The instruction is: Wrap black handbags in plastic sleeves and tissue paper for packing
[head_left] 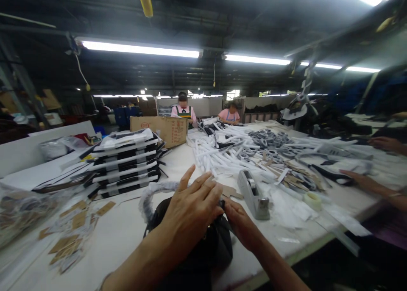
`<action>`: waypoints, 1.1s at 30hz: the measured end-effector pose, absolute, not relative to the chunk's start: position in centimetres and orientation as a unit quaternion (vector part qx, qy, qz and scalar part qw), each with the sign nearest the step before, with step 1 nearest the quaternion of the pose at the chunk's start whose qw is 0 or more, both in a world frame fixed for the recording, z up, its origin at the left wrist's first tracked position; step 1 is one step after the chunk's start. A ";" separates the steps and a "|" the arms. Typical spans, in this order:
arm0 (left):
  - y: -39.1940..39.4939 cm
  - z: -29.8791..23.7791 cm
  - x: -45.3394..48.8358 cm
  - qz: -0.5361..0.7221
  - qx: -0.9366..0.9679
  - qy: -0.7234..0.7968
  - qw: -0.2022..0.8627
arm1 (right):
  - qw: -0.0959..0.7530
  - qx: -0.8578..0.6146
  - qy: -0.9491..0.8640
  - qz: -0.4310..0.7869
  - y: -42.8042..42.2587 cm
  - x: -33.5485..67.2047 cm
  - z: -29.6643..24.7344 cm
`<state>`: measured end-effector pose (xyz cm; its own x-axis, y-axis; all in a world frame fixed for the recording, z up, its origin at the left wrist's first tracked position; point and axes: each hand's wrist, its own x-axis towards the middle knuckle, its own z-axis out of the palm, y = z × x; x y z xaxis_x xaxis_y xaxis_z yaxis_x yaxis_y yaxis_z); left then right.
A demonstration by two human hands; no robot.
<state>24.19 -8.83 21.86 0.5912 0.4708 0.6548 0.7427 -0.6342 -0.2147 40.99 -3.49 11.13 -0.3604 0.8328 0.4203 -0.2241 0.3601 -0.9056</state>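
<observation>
A black handbag stands on the table close in front of me, partly hidden under my hands. Its handle arches up on the left, wrapped in whitish film. My left hand lies across the bag's top with its outer fingers stretched out. The thumb and forefinger close at a black part on the bag's right upper side. Right there, my right hand pinches the same black part, its fingertips partly covered. What exactly that part is cannot be made out.
A grey tape dispenser stands just right of my hands. Behind lie white wrapped strips and grey rings. Stacked black-and-white pieces, a carton and brown tags are leftward. A co-worker's hand touches a black strap, right.
</observation>
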 end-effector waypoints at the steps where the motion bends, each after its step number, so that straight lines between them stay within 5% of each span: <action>1: -8.5 21.8 24.4 -0.261 -0.869 -0.355 0.225 | 0.507 -0.223 -0.644 0.528 -3.4 41.1 11.3; 16: -8.2 22.3 22.4 -0.190 -0.875 -0.445 0.022 | 0.402 -0.213 -0.666 0.591 -3.6 41.5 14.3; 23: -7.5 21.0 22.9 -0.199 -0.902 -0.377 0.072 | 0.426 -0.204 -0.643 0.603 -3.4 41.3 13.9; 29: -9.3 20.3 24.1 -0.363 -0.837 -0.354 0.206 | 0.458 -0.266 -0.578 0.621 -2.9 41.3 14.0; 33: -9.5 19.2 25.0 -0.372 -0.824 -0.386 0.185 | 0.466 -0.253 -0.578 0.621 -2.3 41.0 13.0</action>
<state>24.97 -9.48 19.20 0.4259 0.4980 0.7554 0.7731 -0.6340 -0.0179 40.97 -2.30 13.01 -0.4380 0.8704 0.2248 -0.2862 0.1020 -0.9527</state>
